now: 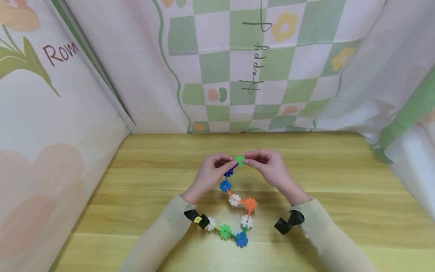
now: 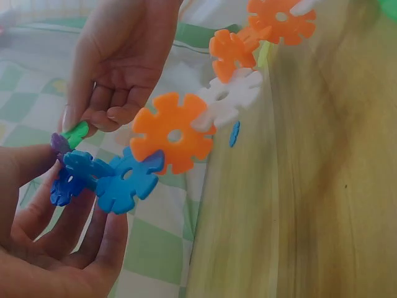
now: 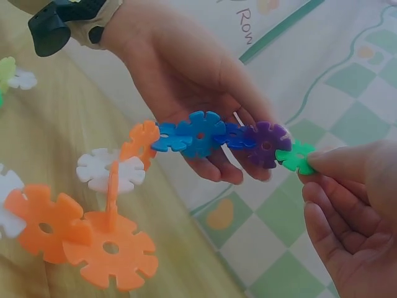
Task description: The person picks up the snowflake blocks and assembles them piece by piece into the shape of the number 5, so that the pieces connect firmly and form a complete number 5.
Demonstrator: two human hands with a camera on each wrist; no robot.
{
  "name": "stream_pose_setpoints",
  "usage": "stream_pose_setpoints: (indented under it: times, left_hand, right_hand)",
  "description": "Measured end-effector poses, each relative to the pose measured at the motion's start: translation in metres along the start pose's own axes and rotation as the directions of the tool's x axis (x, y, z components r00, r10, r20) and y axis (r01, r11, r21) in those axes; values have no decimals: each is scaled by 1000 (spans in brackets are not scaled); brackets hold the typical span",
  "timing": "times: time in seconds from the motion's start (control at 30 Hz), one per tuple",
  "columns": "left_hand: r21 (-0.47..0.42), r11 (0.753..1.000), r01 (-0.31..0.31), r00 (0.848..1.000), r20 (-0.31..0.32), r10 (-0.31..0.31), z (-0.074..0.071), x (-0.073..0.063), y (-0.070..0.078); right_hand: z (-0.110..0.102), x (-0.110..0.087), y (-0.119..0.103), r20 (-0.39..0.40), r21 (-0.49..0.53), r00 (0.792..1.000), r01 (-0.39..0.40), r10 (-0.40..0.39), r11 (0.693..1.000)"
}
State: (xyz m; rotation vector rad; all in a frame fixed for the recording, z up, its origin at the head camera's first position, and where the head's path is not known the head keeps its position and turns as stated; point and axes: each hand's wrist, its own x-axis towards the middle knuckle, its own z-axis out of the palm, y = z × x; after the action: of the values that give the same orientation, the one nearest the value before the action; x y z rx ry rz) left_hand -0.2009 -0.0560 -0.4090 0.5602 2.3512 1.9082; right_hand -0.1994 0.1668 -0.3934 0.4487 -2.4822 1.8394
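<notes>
A chain of slotted plastic snowflake discs hangs between my hands and trails down toward me over the table. At its far end, my right hand (image 1: 272, 168) pinches a bright green disc (image 3: 298, 158) between thumb and fingers. That disc meets a purple disc (image 3: 267, 145), which my left hand (image 1: 214, 172) grips with the thumb and fingers. Dark blue (image 1: 228, 173), blue (image 1: 225, 186) and orange (image 2: 173, 133) discs follow, then white (image 1: 234, 200) and a larger-looking orange disc (image 1: 250, 204). In the head view, my left fingers hide most of the purple disc.
The chain's near part bends left through a white disc (image 1: 247, 221), a blue disc (image 1: 241, 240) and a green disc (image 1: 225, 231) to a white disc (image 1: 211, 223) beside my left wrist camera (image 1: 197, 218). A printed curtain (image 1: 214, 68) stands behind the wooden table (image 1: 153, 151).
</notes>
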Motion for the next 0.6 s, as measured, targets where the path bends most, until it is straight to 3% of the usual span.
stream_pose_setpoints:
  times: [0.33,0.6]
  left_hand:
    - [-17,1000,-2,1000,-20,2,-1,1,-3]
    - [-91,996,22,999,-38,-25,-5,-2,-3]
  right_hand:
    - [-1,-3,3,13,19,999,35,-35,999]
    - [-27,-20,18,-6,-37,1000,1,-1,999]
